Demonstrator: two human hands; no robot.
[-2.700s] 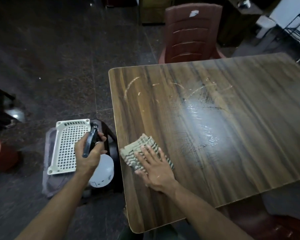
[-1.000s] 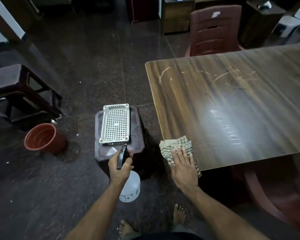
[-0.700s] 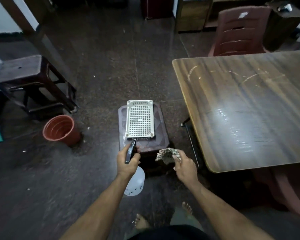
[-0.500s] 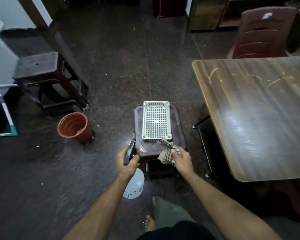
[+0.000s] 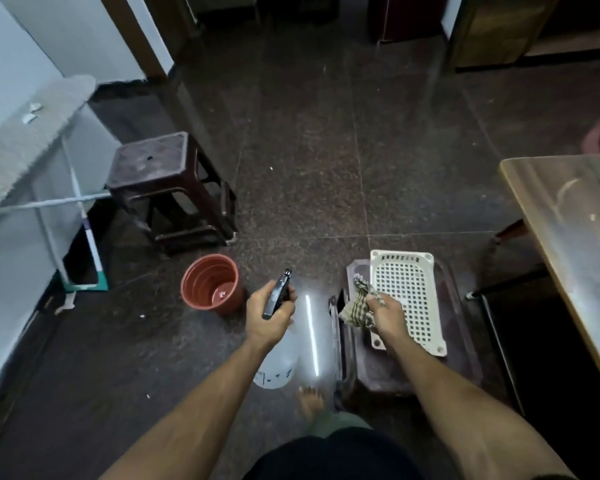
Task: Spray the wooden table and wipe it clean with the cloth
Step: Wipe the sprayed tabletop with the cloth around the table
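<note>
Only the left end of the wooden table [image 5: 575,216] shows, at the right edge of the view. My left hand [image 5: 270,313] grips the black trigger head of a white spray bottle [image 5: 277,362], which hangs over the dark floor. My right hand [image 5: 388,315] holds a crumpled checked cloth [image 5: 358,303] just above the left edge of a white perforated plastic tray [image 5: 404,292]. The tray lies on a low dark stool [image 5: 458,358] to the left of the table.
A terracotta pot [image 5: 211,284] stands on the floor left of the bottle. A taller dark stool [image 5: 160,168] is behind it, with a mop and a white rack at the far left. My bare foot [image 5: 310,400] is on the floor below the bottle.
My right hand lifted the cloth off the table's corner and carried it left over the tray on the low stool. My view turned left, away from the table. The bottle stays in my left hand.
</note>
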